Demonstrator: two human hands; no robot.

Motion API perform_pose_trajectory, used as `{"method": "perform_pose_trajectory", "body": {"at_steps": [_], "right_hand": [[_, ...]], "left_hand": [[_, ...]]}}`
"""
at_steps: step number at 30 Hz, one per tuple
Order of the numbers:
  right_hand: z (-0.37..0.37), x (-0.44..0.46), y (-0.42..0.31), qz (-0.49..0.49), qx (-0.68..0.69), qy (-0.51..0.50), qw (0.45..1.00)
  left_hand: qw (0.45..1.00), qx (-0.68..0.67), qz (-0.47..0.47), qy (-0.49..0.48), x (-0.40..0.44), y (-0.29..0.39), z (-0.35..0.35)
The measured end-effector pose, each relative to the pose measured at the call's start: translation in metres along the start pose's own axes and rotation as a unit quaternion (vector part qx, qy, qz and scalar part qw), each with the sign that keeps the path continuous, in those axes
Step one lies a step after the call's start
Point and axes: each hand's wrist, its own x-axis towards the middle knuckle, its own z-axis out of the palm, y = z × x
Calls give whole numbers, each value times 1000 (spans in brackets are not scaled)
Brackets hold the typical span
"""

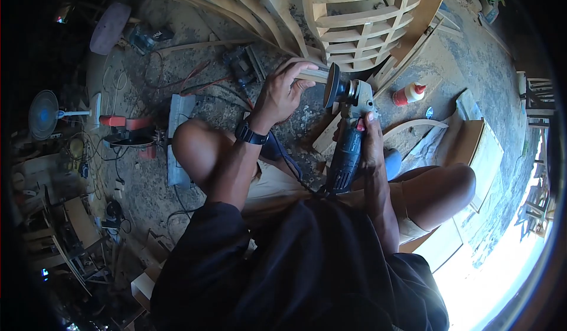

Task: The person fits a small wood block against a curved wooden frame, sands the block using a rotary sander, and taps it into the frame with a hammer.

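My left hand (283, 92), with a dark watch on its wrist, is closed around a short wooden piece (317, 75). The far end of that wood meets the round pad (333, 87) of an angle grinder (345, 157). Around the grinder's dark body my right hand (372, 142) is closed, its thumb by the red switch; most of its fingers are hidden behind the tool. The grinder stands nearly upright in view, pad toward the left. Whether the pad is spinning I cannot tell.
Curved wooden frames (366, 21) stand ahead. A red-and-white glue bottle (409, 94) is at the right, near a curved wooden strip (413, 128). To the left are a dark power tool (241, 65), a red-handled machine (131, 133), trailing cords and a fan (44, 115).
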Motion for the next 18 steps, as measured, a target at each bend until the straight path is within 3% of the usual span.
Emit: {"method": "perform_pose_trajectory", "body": {"at_steps": [18], "right_hand": [[-8,1,2,13,2,1,1000]], "left_hand": [[1000,-11,-17,4,-13,-7,19]]}}
